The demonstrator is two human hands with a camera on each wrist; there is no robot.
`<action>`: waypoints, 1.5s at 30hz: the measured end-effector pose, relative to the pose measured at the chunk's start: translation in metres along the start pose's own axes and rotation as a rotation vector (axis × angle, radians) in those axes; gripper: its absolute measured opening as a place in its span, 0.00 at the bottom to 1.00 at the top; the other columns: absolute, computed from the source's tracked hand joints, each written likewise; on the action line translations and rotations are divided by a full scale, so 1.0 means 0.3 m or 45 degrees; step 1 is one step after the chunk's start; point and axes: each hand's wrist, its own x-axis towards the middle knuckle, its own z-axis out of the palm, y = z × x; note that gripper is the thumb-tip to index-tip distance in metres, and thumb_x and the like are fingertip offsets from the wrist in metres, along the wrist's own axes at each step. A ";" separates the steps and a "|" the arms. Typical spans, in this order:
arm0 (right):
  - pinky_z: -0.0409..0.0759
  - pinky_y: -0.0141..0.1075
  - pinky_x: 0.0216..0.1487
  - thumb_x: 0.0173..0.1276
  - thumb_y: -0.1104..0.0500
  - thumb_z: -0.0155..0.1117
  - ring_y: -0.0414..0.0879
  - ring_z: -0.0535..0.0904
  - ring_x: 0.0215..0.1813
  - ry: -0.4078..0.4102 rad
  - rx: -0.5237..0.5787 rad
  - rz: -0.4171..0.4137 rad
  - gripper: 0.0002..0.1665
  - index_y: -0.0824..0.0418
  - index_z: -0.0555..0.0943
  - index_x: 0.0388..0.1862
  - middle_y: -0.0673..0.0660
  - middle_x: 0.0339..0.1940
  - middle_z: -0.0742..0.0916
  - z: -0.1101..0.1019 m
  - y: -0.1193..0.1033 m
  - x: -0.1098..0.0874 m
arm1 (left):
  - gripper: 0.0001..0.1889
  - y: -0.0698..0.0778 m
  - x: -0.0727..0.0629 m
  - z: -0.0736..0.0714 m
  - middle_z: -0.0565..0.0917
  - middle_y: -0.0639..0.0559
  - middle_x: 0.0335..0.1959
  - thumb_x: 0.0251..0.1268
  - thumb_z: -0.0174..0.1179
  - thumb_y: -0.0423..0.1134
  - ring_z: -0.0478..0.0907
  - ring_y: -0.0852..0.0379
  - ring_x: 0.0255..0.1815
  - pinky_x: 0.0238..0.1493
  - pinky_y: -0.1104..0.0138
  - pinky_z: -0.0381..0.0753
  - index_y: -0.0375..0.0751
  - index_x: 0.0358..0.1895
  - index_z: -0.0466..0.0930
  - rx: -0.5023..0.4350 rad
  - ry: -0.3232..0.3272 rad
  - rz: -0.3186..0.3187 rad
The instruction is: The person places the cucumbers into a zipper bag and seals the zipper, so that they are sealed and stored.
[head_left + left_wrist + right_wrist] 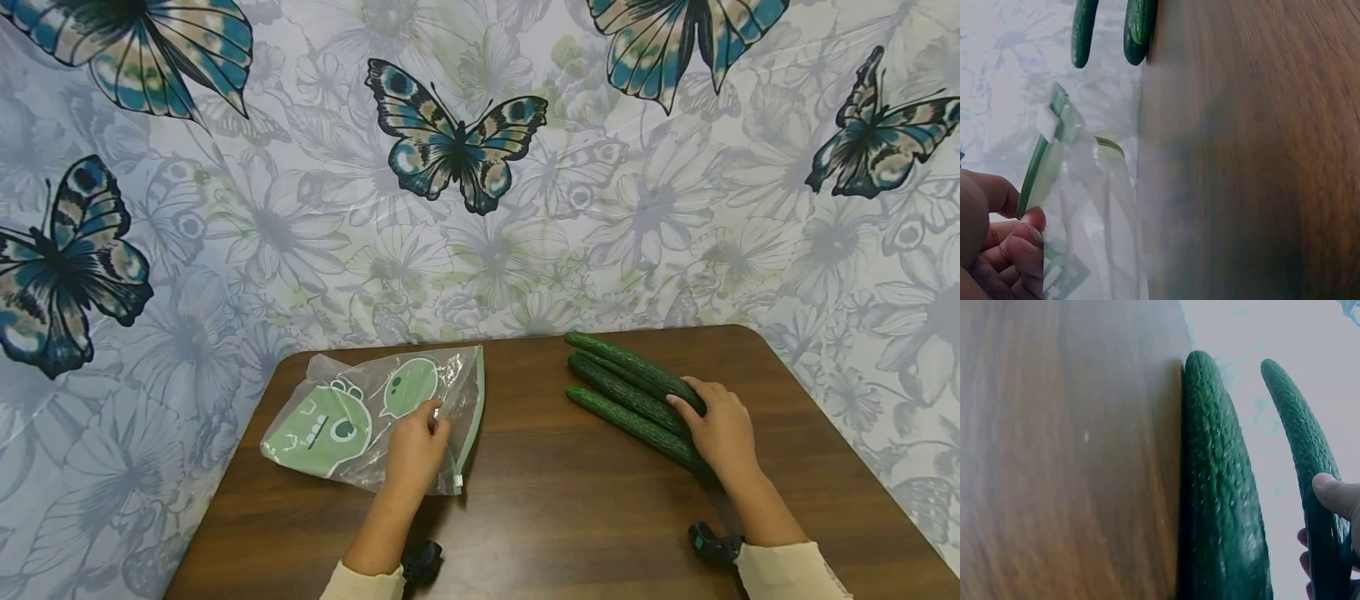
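Note:
A clear zip bag (341, 429) with green cartoon prints lies on the left of the table, its green zip edge facing right. My left hand (415, 450) is over that edge; in the left wrist view its fingers pinch the green strip (1034, 172), below the white slider (1048, 123). Three long green cucumbers lie side by side on the right. My right hand (723, 429) grips the near end of the farthest cucumber (633, 367), thumb on one side, as the right wrist view also shows. The middle cucumber (618, 390) and the closest cucumber (630, 422) rest beside it.
The brown wooden table (540, 517) has rounded far corners. Behind it hangs a pale floral cloth (510, 267) with butterflies. Black wrist devices (422, 562) sit at both wrists, beside cream sleeves (787, 571).

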 end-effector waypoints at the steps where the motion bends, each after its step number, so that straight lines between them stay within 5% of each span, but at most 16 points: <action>1: 0.66 0.70 0.59 0.74 0.49 0.64 0.74 0.72 0.59 -0.002 0.007 -0.007 0.32 0.67 0.75 0.68 0.76 0.61 0.79 -0.001 -0.007 -0.002 | 0.16 0.001 0.000 -0.001 0.74 0.56 0.17 0.61 0.59 0.33 0.66 0.60 0.18 0.23 0.67 0.67 0.36 0.51 0.86 0.000 -0.001 -0.004; 30: 0.73 0.64 0.55 0.62 0.57 0.74 0.69 0.81 0.52 0.093 0.056 -0.271 0.27 0.63 0.82 0.60 0.68 0.50 0.87 0.069 -0.115 -0.059 | 0.13 0.009 -0.004 0.003 0.72 0.56 0.16 0.62 0.61 0.33 0.64 0.61 0.18 0.23 0.69 0.65 0.35 0.49 0.86 -0.033 0.074 0.061; 45: 0.73 0.64 0.55 0.62 0.55 0.75 0.64 0.81 0.53 0.022 0.051 -0.310 0.28 0.60 0.82 0.61 0.63 0.52 0.87 0.111 -0.183 -0.080 | 0.14 0.029 -0.015 0.005 0.73 0.57 0.16 0.63 0.62 0.34 0.64 0.62 0.17 0.22 0.69 0.65 0.37 0.50 0.86 -0.060 0.049 0.044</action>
